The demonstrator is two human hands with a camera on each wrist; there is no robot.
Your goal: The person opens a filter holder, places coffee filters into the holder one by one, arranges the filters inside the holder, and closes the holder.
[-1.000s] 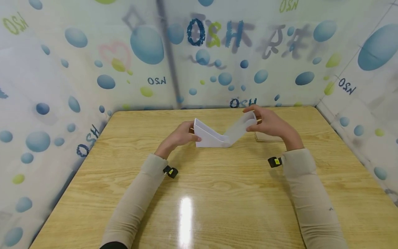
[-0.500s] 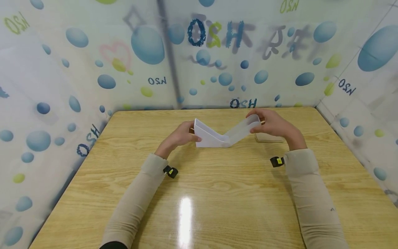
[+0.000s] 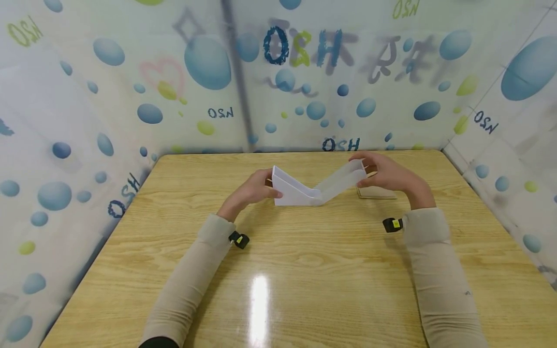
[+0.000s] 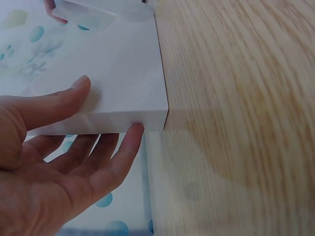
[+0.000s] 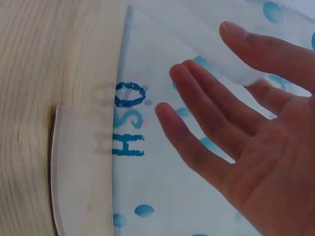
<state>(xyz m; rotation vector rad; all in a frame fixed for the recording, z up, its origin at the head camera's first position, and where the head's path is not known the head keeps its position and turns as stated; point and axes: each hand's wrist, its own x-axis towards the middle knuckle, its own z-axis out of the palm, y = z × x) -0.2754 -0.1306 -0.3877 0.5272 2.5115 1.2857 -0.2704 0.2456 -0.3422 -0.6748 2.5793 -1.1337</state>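
While left grip [image 3: 254, 188] pinches base [image 3: 290, 195] on surface [image 3: 304, 261], right grip [image 3: 387, 172] pinches raised lid [image 3: 341, 181] near outer end; best hold base steady, swing lid gently about hinge [image 3: 317, 199], no twisting.

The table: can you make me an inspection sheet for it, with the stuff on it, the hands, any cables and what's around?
Surface: table, wood-grained, with a bright glare streak toward the person.
Job's things: white box; see-through lid, swung open, its far end raised.
Clutter: one flat pale thing on the table, partly hidden by the right hand.
Hands: left hand grips the box's end, thumb on its side; the right hand is at the lid's raised end, but I can't tell if it grips.
Cables: nothing seen.
Surroundings: pale walls with blue and green spots and lettering.
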